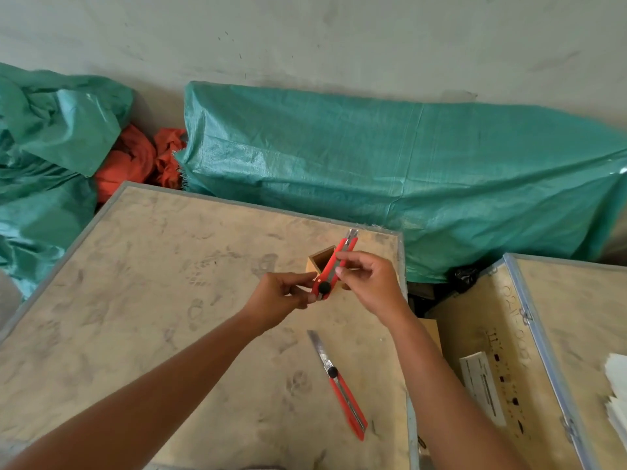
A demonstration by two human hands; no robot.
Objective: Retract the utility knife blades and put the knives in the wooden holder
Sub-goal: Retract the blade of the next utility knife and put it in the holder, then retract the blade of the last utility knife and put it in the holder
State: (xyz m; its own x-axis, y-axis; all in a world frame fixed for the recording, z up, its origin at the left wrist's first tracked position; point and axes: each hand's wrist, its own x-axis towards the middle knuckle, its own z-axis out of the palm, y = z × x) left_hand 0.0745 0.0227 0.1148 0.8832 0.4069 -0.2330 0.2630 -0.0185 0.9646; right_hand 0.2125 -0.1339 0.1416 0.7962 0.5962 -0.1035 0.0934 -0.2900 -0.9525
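Observation:
Both hands hold a red utility knife [334, 268] above the crate top, its tip pointing up and away. My left hand [283, 296] pinches its lower end by the black slider knob. My right hand [368, 279] grips the middle of its body. Only a short bit of blade shows at the tip. Just behind the knife stands a small square wooden holder [320, 258], open on top and partly hidden by the knife and my right hand. A second red utility knife [342, 388] lies on the crate nearer me, with its long blade extended toward the holder.
The work surface is a dusty plywood crate top [169, 300] with metal edging. A second crate [559, 351] stands to the right across a gap, with papers [615, 395] on it. Green tarpaulin bundles [373, 157] and orange cloth [135, 157] lie behind, against the wall.

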